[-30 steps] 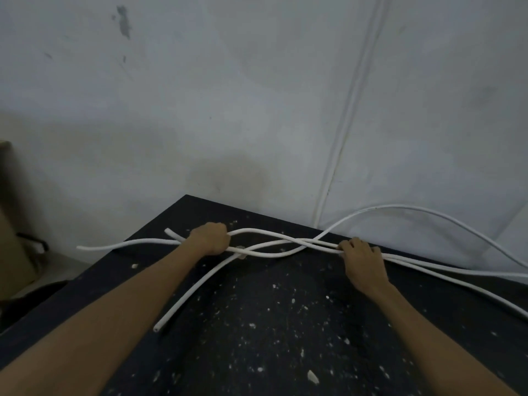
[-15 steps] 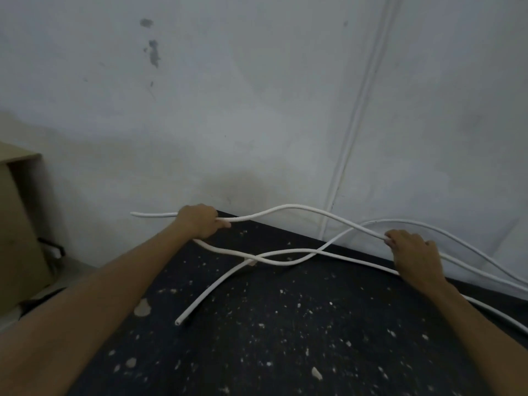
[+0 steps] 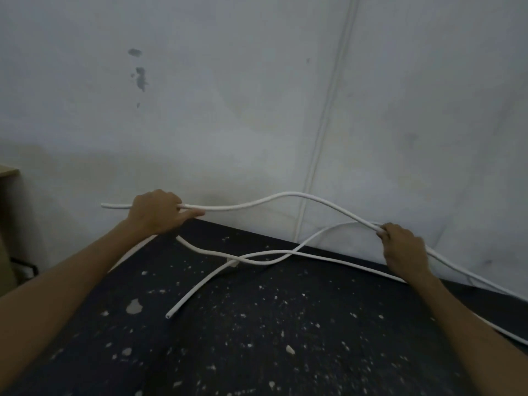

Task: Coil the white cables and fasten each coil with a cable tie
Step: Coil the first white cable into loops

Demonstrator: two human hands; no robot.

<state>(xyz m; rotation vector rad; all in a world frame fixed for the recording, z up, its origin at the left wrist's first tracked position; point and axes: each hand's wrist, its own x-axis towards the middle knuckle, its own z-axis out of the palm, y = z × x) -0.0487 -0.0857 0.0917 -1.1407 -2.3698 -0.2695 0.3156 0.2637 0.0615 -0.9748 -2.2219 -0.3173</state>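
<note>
Now left hand (image 3: 155,212) and right hand (image 3: 403,247) grip the cable (image 3: 285,194) farther apart.

1. I am counting three white cables: one held cable (image 3: 291,192) spanning between my hands, and two lying crossed on the table (image 3: 257,352).
2. I am counting three free cable ends (image 3: 169,315), one per cable.
3. I am using two hands, left hand (image 3: 155,212) and right hand (image 3: 405,247), both gripping the one held cable.
4. I am working at one dark table.
5. I am noting one raised strip (image 3: 324,124) running up the wall (image 3: 228,110).
6. I am logging the pale flecks (image 3: 133,306) on the table as too many to count.
</note>
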